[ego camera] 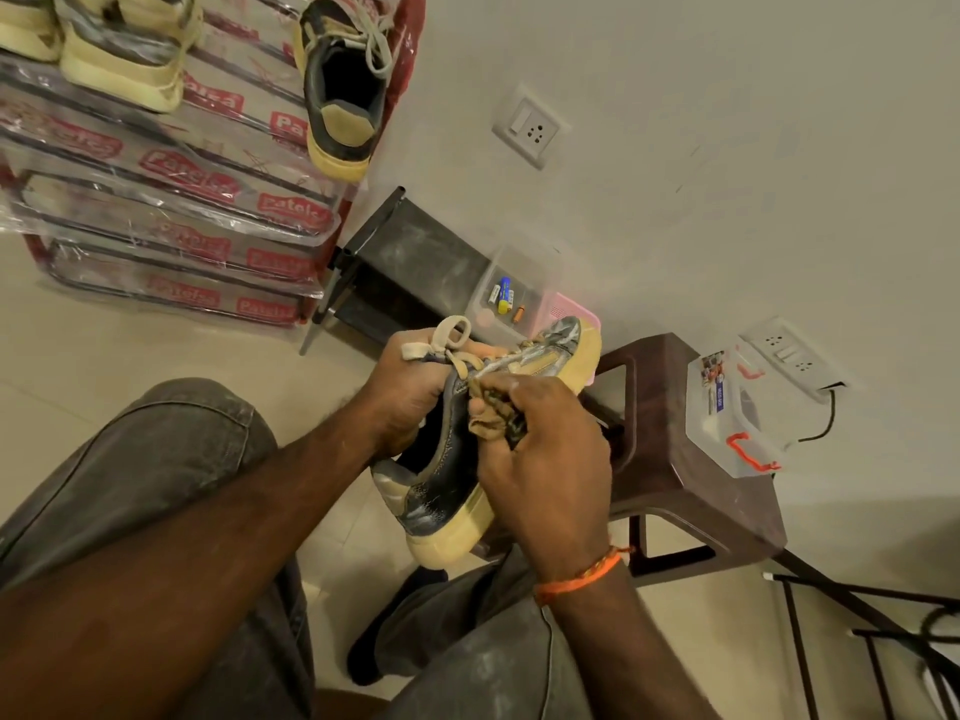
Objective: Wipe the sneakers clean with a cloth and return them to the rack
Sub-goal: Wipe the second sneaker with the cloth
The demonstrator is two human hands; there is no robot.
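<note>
Left hand curled over the laced top of a dark sneaker, gripping it at the tongue; loose lace loop standing up above the knuckles. Sneaker held in the air above the lap, tilted, toe toward the wall, heel toward the body, pale yellow sole facing right and down. Right hand bunched around a tan cloth, fingers curled tight, pressing the cloth against the sneaker's side just below the laces. Orange thread band on the right wrist.

Matching second sneaker upright on the top shelf of the rack, at its right end, heel outward. Pair of cream shoes on the same shelf toward the left end. Rack shelves wrapped in clear printed plastic.

Dark low stand on the floor beside the rack's right edge. Brown plastic stool just right of the held sneaker. Clear box with orange latches on the stool's far corner, against the wall. Grey trousers across the lower frame.
</note>
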